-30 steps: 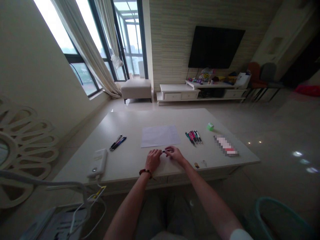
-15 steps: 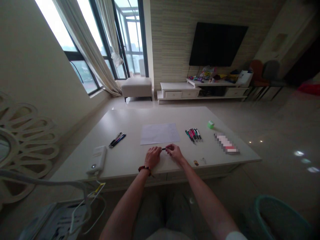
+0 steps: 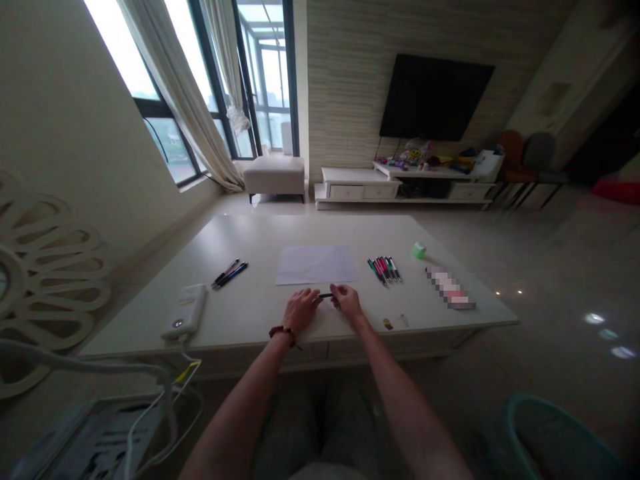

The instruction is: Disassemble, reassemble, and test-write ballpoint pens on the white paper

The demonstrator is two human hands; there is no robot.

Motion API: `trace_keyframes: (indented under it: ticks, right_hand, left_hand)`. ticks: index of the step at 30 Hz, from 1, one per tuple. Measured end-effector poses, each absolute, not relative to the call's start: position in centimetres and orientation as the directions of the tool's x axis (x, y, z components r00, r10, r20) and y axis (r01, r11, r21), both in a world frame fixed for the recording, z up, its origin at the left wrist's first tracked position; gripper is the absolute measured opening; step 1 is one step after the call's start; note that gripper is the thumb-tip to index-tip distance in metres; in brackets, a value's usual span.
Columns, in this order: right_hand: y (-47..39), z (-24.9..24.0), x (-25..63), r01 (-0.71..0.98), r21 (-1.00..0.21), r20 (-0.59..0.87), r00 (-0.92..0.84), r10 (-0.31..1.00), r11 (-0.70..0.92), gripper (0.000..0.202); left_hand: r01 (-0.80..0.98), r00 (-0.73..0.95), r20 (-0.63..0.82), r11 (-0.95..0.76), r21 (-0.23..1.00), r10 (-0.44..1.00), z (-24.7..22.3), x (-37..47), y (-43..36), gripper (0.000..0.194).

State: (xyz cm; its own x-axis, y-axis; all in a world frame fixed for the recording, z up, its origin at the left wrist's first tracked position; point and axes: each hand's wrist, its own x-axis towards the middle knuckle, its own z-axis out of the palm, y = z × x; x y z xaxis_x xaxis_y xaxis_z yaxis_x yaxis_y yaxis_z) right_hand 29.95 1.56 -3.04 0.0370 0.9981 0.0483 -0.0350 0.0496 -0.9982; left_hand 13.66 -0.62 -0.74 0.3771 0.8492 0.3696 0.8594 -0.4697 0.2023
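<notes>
Just in front of a sheet of white paper [image 3: 315, 265], both hands hold a slim dark pen [image 3: 326, 295] lying crosswise between them. My left hand [image 3: 301, 310], with a beaded bracelet at the wrist, has its fingers closed around the left end. On the right end, the fingers of my right hand [image 3: 347, 301] are pinched together. Both ends of the pen are hidden by fingers. Several pens [image 3: 384, 269] in green, red, black and white lie side by side right of the paper. To the left lies a smaller group of dark and silver pens [image 3: 230, 275].
A white device [image 3: 189, 310] with a cable sits at the left of the white table [image 3: 250, 327]. At the right are a small green object [image 3: 419, 251], a blurred-out packet [image 3: 450, 288] and a tiny yellow-brown piece [image 3: 388, 324]. A teal basket [image 3: 511, 417] stands at lower right.
The camera view has shifted slightly. Both hands stay in front of the paper with the pen between them, and slightly more of its dark barrel shows.
</notes>
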Motion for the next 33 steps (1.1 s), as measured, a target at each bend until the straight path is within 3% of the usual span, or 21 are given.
trace_keyframes:
  ticks: [7, 13, 18, 26, 33]
  right_hand:
    - [1.14, -2.88, 30.08, -0.05, -0.985, 0.163, 0.057, 0.985, 0.165, 0.041]
    - [1.18, -2.78, 29.93, 0.038, -0.996, 0.084, 0.022, 0.996, 0.083, 0.037]
    - [1.26, -2.91, 29.75, -0.003, -0.989, 0.15, 0.056, 0.987, 0.151, 0.032]
    - [1.12, -2.96, 29.23, 0.068, -0.976, 0.212, 0.081, 0.974, 0.207, 0.028]
    - [1.29, -3.13, 29.27, 0.105, -0.98, 0.179, 0.059, 0.982, 0.172, 0.03]
  left_hand:
    - [0.861, 0.401, 0.361, -0.481, 0.165, 0.842, -0.89, 13.59, -0.5, 0.02]
    - [0.869, 0.402, 0.348, -0.473, 0.145, 0.847, -1.2, 13.49, -0.05, 0.021]
    - [0.872, 0.414, 0.357, -0.478, 0.109, 0.837, -1.23, 13.57, 0.14, 0.02]
    - [0.852, 0.431, 0.399, -0.511, 0.117, 0.809, -1.38, 13.4, 0.11, 0.017]
    - [0.843, 0.421, 0.424, -0.518, 0.144, 0.802, -1.43, 13.22, -0.13, 0.016]
